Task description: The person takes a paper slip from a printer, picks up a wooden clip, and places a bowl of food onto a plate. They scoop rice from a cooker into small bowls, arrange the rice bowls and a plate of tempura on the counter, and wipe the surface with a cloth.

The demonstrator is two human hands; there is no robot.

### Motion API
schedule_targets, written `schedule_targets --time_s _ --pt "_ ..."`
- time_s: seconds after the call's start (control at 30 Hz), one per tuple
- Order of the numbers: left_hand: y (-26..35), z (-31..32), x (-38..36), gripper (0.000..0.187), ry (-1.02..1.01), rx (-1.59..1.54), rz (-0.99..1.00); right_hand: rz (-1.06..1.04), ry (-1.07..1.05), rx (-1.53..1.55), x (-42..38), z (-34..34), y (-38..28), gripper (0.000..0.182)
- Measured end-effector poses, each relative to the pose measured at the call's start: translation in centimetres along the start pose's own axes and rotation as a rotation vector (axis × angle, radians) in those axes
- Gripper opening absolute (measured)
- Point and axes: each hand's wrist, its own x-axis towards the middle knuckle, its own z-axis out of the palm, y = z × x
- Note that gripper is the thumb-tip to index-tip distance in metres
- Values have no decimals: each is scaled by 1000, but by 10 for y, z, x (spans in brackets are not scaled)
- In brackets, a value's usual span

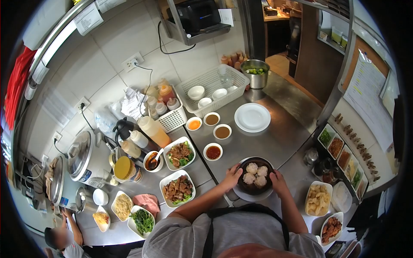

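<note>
Right in front of my body, a dark round steamer basket (246, 191) holds several pale, pleated dumplings (257, 174). A light plate (254, 198) shows beneath its near edge. My left hand (232, 176) grips the steamer basket's left side, fingers at the rim. On the opposite side my right hand (280, 185) curls around the rim. Close beyond my left hand stands a small bowl of red chili sauce (213, 152). Farther off are two small bowls of brown sauce (222, 131) and one of orange sauce (194, 124). An unused white plate (252, 117) lies past the steamer.
Left of me sit meat-and-greens dishes (177, 188), leafy greens (142, 220) and squeeze bottles (154, 131). A white basket with bowls (206, 92) and a metal pot (255, 74) stand at the back. Fried food (318, 198) and topping trays (343, 157) are right. Another person (64, 236) is far left.
</note>
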Motion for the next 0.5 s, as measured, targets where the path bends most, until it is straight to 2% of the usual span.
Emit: schedule_targets --time_s 0.1,0.17,0.2,0.23,0.27,0.3,0.37,0.43,0.47,0.5 --pt "-17 -3 13 56 -27 2 23 -68 -80 2 15 -2 23 49" --pt "-15 -1 10 56 -67 101 43 -49 -170 59 12 -18 -3 48" --pt "-3 -6 6 56 -83 197 66 -143 -33 -162 14 -22 2 47" --pt "-1 -5 5 55 -125 78 53 -139 62 -236 16 -31 -2 46" --pt "1 -4 5 54 -160 -42 26 -272 89 -279 16 -49 -13 44" --pt "1 -1 5 54 -181 -164 -11 -303 159 -231 20 -63 -13 42" --pt "3 3 5 55 -304 -386 -72 -133 173 -235 11 -104 -44 38" --pt "0 4 5 54 -191 -206 -57 -226 354 -45 21 -122 -14 35" --pt "-15 1 14 57 -198 -39 -63 -284 330 132 16 -130 -22 33" --pt "-25 -5 27 59 -193 117 -81 -220 348 62 17 -133 -24 32"
